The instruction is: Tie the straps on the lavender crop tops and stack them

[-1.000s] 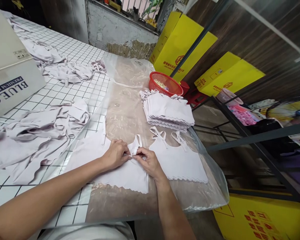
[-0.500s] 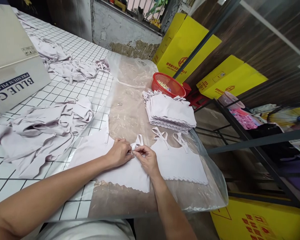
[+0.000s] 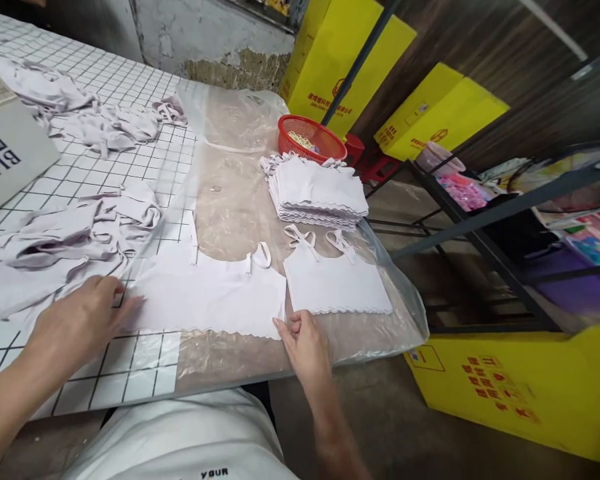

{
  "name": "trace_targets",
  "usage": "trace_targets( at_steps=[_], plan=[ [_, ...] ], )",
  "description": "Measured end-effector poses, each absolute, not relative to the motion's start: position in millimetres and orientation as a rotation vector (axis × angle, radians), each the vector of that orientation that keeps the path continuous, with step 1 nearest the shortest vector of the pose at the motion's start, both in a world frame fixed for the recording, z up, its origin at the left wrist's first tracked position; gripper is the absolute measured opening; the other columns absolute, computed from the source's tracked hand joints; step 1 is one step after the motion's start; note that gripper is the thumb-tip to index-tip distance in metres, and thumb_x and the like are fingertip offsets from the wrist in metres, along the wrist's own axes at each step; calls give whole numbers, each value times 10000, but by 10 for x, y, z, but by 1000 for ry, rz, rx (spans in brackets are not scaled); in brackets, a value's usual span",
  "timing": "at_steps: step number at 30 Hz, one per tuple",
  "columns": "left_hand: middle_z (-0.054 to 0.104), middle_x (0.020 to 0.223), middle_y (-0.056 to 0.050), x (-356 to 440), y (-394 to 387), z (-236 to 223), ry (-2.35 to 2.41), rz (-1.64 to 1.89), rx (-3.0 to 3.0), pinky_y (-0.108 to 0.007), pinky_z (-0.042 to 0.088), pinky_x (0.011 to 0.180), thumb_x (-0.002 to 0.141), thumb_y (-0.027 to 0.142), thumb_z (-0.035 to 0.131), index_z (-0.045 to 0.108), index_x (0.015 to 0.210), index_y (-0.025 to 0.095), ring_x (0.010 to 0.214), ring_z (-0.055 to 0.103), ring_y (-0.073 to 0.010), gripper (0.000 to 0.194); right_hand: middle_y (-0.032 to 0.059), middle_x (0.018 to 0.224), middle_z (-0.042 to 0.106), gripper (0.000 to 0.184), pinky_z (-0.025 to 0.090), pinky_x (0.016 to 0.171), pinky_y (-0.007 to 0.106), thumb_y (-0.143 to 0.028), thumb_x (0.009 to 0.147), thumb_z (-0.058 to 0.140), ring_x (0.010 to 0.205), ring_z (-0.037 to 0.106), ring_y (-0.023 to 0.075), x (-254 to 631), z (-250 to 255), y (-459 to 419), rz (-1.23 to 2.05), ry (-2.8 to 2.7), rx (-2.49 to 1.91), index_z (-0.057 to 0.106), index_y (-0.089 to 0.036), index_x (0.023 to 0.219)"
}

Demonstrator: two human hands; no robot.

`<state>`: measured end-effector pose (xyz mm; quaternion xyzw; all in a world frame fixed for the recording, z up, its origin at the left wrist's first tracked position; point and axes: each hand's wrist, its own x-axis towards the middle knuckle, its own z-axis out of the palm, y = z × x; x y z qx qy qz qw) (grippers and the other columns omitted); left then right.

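Observation:
A pale lilac camisole top [image 3: 215,293] with thin straps and a scalloped hem lies spread flat in front of me, partly on clear plastic sheeting [image 3: 230,213]. My right hand [image 3: 307,347] pinches its lower right corner between thumb and fingers. At its left edge is my left hand [image 3: 83,327], fingers apart, nothing seen in its grasp. Just to the right, more camisoles [image 3: 337,283] lie laid together, straps pointing away from me. Behind these is a thick folded stack of camisoles [image 3: 317,193]. A loose heap of crumpled camisoles [image 3: 70,233] lies beyond my left hand.
A red basket [image 3: 313,137] with small pale items stands behind the stack. On the left a white carton [image 3: 15,147] rests on the grid-patterned table [image 3: 145,380]. Yellow boxes [image 3: 520,393] and a dark metal rack [image 3: 480,267] flank the table's right side.
Both hands have left the strap. My left hand went left to the garment's edge; my right hand came down to its lower right corner. The camisole now lies flatter, and the view has shifted.

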<state>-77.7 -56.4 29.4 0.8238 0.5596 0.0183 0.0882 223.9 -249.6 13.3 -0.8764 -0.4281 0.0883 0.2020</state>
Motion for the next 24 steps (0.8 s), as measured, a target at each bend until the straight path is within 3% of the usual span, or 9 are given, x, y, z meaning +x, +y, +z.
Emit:
trace_targets(
  at_steps=[3,6,11,16,20,24],
  plan=[
    [644,915,-39,-945,-746,222,1767,77,2181,-276,338,553,852,599,465,513,913,229,718,592,-236,378,24,702,615,237,372,612,285,-441,868,579,664,576,192,2216,111,-2407,342,-1233,-2405,547,-229,766],
    [653,779,-45,-836,-815,266,1743,86,2014,-302,362,565,818,525,524,522,784,230,700,598,-249,298,18,694,609,210,396,632,288,-352,842,565,668,570,186,2268,144,-2300,426,-1256,-2315,501,-234,681],
    [554,553,4,-762,-781,361,1601,108,1857,-294,348,556,745,496,552,442,655,238,568,519,-195,295,-11,650,598,184,410,594,275,-322,801,584,607,557,165,2356,158,-2292,628,-1122,-2203,473,-235,683],
    [584,587,46,-896,-842,278,1465,269,1640,-264,375,578,625,596,639,503,834,222,584,521,-164,450,-11,687,616,201,368,608,264,-322,753,701,649,562,163,2227,234,-2326,544,-1036,-2366,536,-219,805],
    [460,534,108,-886,-940,287,1371,355,1533,-241,302,521,573,709,700,505,1008,218,507,415,-123,684,-31,615,542,235,287,578,260,-292,772,698,617,497,143,2183,323,-2285,667,-1093,-2485,501,-216,670],
    [450,550,96,-908,-1018,483,1193,504,1427,-237,348,537,585,694,764,547,1075,223,541,416,-114,713,-63,580,458,290,270,563,244,-249,723,709,574,415,110,2281,406,-2347,887,-1059,-2279,443,-210,612]
  ],
)
